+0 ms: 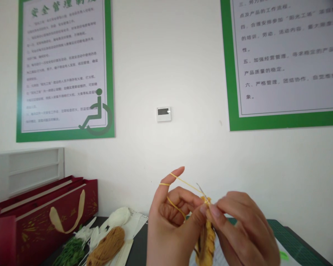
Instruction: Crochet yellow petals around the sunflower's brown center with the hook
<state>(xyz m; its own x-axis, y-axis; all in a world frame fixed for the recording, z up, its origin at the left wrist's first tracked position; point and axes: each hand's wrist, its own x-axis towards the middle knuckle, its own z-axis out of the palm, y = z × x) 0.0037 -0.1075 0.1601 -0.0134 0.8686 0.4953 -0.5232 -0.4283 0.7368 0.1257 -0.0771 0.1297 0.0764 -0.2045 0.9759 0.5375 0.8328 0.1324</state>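
Thumb and fingers of my left hand (169,229) pinch the top edge of a yellow crochet piece (207,245), which hangs down between my hands. Yellow yarn (186,181) loops around my raised left index finger and runs taut to the piece. In my right hand (245,229) is a thin metal crochet hook (201,189); its tip points up and left at the top of the piece. The hook's handle is hidden by my right fingers. Both hands nearly touch at the stitches.
At the left stand dark red gift bags (55,221) before a pale plastic rack (34,166). A brown yarn skein (108,245), white yarn (119,217) and green yarn (70,253) lie beside them. A green cutting mat (296,244) and papers lie behind my right hand.
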